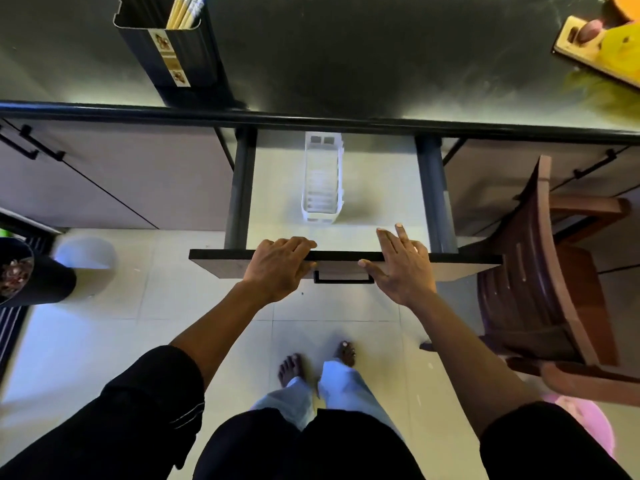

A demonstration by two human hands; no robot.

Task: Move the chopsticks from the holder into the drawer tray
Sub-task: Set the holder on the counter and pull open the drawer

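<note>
Chopsticks (pixel 185 10): pale bundle, upright in the dark holder (pixel 166 53), which stands near the front edge of the worktop (pixel 346 46), toward its left end. None moved yet. Tops run out of view, so no count possible.

Tray (pixel 322 178): white, slotted, narrow, lying lengthwise in the middle of the open drawer (pixel 277 188), its far end under the worktop's front edge. Appears empty; drawer floor around it bare.

My left hand (pixel 280 266): fingers pressed together and curled over the top edge of the drawer front (pixel 450 263), left of the black handle (pixel 343 279). My right hand (pixel 401 263): fingers loosely spread, flat over the same edge right of the handle, tips reaching over the drawer interior. Neither holds anything.

Judgement: step in hand is finishing the drawer opening. It looks far enough out; most of the tray is exposed. Keep the left hand steadying the front, free the right for the holder. Reach goes up and left across the worktop edge. Take the sticks as one bundle, pinch near mid-length, lift straight up to clear the holder rim, then lay them parallel to the tray's long axis.

Risk: dark chair (pixel 540 271) beside the drawer's right corner.
</note>
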